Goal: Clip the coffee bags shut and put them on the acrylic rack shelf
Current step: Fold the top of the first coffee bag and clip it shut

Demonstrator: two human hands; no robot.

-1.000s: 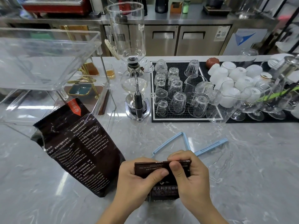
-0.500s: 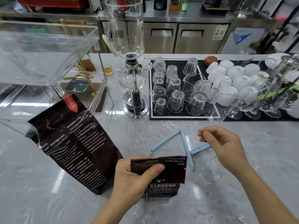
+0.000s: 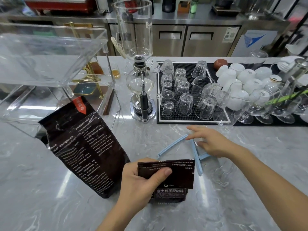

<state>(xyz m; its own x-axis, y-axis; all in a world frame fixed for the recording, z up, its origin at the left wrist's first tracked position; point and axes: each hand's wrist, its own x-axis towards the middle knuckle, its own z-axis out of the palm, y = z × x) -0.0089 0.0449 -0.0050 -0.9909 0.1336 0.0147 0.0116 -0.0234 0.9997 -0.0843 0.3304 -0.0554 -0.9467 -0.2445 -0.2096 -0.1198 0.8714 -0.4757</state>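
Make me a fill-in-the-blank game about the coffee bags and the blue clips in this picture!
1. The left hand pinches the folded top of the small dark brown coffee bag with its ____.
2. The light blue plastic clips lie on the ____ marble counter.
3. The right hand reaches for the ____.
4. The big dark coffee bag leans beside the clear ____ rack.

Missing words: thumb; grey; clips; acrylic

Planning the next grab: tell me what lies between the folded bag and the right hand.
In the head view, the blue clip lies open on the counter between the folded bag and the right hand.
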